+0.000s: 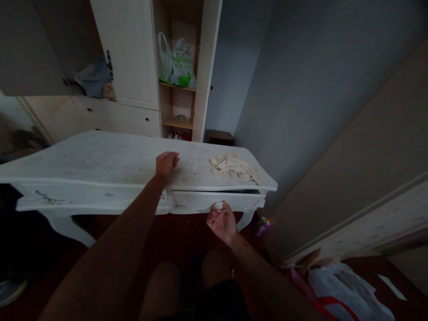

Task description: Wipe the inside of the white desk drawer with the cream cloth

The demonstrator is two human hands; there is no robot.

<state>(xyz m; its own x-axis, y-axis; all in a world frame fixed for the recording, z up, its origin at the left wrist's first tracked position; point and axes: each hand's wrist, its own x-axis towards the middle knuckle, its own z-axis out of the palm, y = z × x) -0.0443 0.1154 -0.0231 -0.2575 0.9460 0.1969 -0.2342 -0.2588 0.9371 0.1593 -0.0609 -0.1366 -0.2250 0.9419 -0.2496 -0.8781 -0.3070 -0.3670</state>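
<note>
My right hand (222, 223) has its fingers round the pale knob (219, 205) of a white drawer (200, 203). The drawer stands slightly out, with a dark gap along its top edge towards the right. My left hand (165, 164) is at the top of the white table (100, 156), fingers curled in, and I see nothing in it. To the right of that hand a crumpled cream cloth (236, 167) lies on the tabletop. Dark smudges mark the white surface, and worn carved ornament shows on the drawer front.
Behind the table stands a white wardrobe (130, 53) with open doors; plastic bags (182, 67) sit on its shelf and clothes (95, 78) lie at left. A grey wall rises on the right. A purple box (262, 226) and a white plastic bag (347, 290) are low on the right.
</note>
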